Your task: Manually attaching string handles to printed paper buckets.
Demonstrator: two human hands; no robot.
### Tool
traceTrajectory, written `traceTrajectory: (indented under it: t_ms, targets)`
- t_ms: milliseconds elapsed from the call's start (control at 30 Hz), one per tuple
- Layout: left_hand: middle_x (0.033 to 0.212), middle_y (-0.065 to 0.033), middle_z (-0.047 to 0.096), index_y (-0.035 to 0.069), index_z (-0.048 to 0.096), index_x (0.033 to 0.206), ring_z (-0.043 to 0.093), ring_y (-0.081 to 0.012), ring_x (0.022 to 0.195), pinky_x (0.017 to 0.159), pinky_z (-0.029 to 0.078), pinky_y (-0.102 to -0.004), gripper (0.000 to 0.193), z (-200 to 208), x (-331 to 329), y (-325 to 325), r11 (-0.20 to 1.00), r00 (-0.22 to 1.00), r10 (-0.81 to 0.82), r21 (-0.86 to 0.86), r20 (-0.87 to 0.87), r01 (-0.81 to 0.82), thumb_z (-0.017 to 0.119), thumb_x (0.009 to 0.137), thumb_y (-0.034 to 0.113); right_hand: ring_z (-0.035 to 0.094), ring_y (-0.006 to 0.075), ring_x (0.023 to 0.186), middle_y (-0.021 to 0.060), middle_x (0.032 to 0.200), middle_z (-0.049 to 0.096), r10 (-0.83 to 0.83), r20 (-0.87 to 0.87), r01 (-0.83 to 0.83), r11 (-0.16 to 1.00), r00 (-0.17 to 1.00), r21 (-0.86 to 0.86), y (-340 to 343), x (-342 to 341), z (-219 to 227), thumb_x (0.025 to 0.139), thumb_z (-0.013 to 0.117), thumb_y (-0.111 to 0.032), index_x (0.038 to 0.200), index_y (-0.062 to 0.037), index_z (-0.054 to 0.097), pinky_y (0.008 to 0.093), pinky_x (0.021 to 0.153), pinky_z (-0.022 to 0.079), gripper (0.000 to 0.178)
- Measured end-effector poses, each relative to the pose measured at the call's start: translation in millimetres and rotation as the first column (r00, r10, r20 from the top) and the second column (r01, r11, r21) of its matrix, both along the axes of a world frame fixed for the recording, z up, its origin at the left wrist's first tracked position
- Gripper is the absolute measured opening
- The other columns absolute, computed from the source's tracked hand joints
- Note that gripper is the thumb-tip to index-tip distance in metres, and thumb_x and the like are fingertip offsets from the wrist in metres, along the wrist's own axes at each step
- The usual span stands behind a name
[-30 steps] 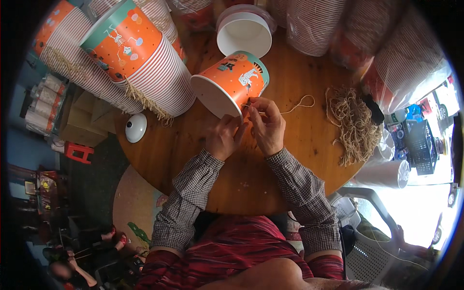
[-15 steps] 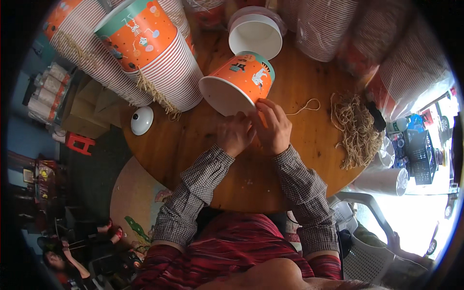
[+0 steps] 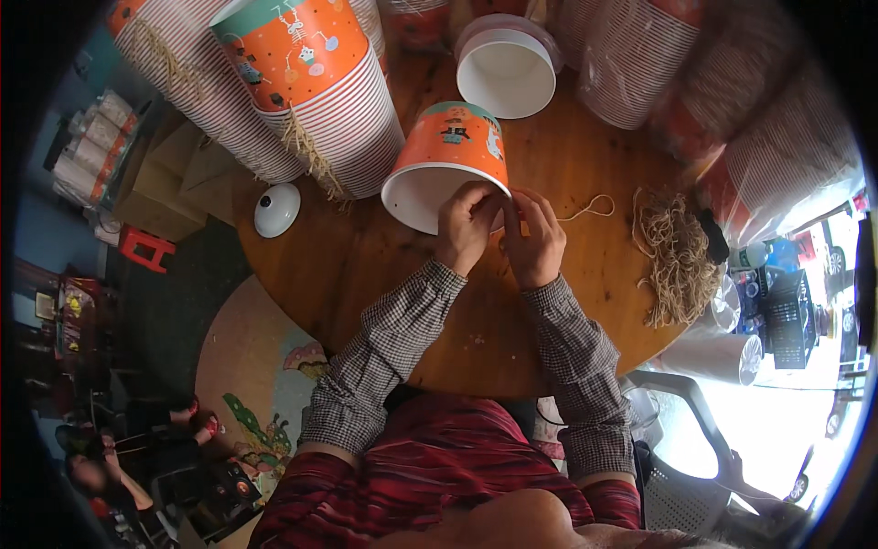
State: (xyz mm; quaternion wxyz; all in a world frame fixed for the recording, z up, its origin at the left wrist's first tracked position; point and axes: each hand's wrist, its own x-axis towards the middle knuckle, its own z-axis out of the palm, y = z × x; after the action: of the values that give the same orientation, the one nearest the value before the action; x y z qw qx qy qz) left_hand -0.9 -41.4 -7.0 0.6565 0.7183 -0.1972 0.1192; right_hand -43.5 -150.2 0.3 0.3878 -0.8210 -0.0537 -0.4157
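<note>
An orange paper bucket [image 3: 453,145] with a green band and cartoon figures lies tipped on the wooden table, its white mouth towards me. My left hand [image 3: 465,229] is closed at the right side of the mouth, fingertips at the inner rim. What they pinch is hidden. Just outside that same rim, my right hand [image 3: 535,240] has its fingers bent together around a thin beige cord [image 3: 593,209], whose looped end trails to the right on the table. A tangled bundle of similar cords [image 3: 675,256] lies farther right.
Tall stacks of nested paper buckets [image 3: 343,119] stand at the left, cord tufts hanging from them. A white bucket [image 3: 506,78] lies mouth-forward behind. Plastic-wrapped stacks [image 3: 640,69] line the right back. A white lid [image 3: 277,210] rests at the table's left edge. A grey chair [image 3: 681,457] stands at lower right.
The bucket's mouth has turned more towards me. My left hand has moved up and right, its fingers now at the inner rim. My right hand stays by the outside.
</note>
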Motion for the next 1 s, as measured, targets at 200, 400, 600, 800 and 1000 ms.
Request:
traceTrajectory:
  t_ms: [200,400,600,800,1000]
  targets:
    - [0.085,-0.0159,0.063,-0.001,0.059,0.091,0.064,-0.0289,0.076,0.063,0.05,-0.0348,0.01,0,2,6,0.985,0.987,0.071,0.146,0.142,-0.092,0.062,0.082,0.004,0.066,0.0227,0.079,0.014,0.098,0.065,0.062,-0.058,-0.06,0.997,0.996,0.038,7,-2,2,0.083,0.063,0.0,0.102,0.0009,0.063,0.0296,0.068,0.054,0.019]
    - [0.089,-0.0116,0.06,0.003,0.056,0.086,0.06,-0.0315,0.077,0.065,0.049,-0.0374,0.014,8,-4,23,0.95,0.872,0.062,0.239,0.486,-0.201,0.064,0.075,0.002,0.063,0.0322,0.081,0.0167,0.091,0.061,0.203,-0.165,-0.169,0.965,0.965,0.2,6,1,-2,0.085,0.056,-0.003,0.104,-0.0003,0.06,0.0375,0.068,0.052,0.02]
    - [0.103,-0.0141,0.065,0.001,0.061,0.091,0.064,-0.0304,0.09,0.076,0.052,-0.0335,0.011,24,-18,12,0.957,0.849,-0.096,0.283,0.519,-0.065,0.062,0.079,-0.001,0.061,0.0362,0.08,0.0173,0.088,0.061,0.24,-0.199,-0.221,0.969,0.95,0.114,-3,0,-11,0.081,0.059,-0.005,0.098,-0.0015,0.06,0.0397,0.065,0.05,0.018]
    - [0.092,-0.0117,0.067,0.002,0.063,0.101,0.066,-0.0242,0.082,0.07,0.053,-0.0319,0.016,24,-2,9,0.989,0.926,-0.019,0.143,0.376,-0.038,0.058,0.086,0.0,0.061,0.0319,0.069,0.0147,0.081,0.059,0.291,-0.302,-0.223,0.945,0.908,0.24,-9,0,-1,0.082,0.06,-0.007,0.094,-0.002,0.064,0.0374,0.06,0.049,0.013]
    - [0.091,-0.0111,0.066,0.002,0.063,0.105,0.066,-0.0229,0.081,0.07,0.053,-0.0316,0.022,23,-2,5,0.986,0.952,-0.012,0.161,0.306,-0.039,0.057,0.085,-0.005,0.06,0.0293,0.069,0.0103,0.085,0.059,0.087,-0.166,-0.097,0.994,0.982,-0.05,-18,-5,10,0.083,0.062,-0.009,0.095,-0.0065,0.063,0.0372,0.057,0.05,0.012]
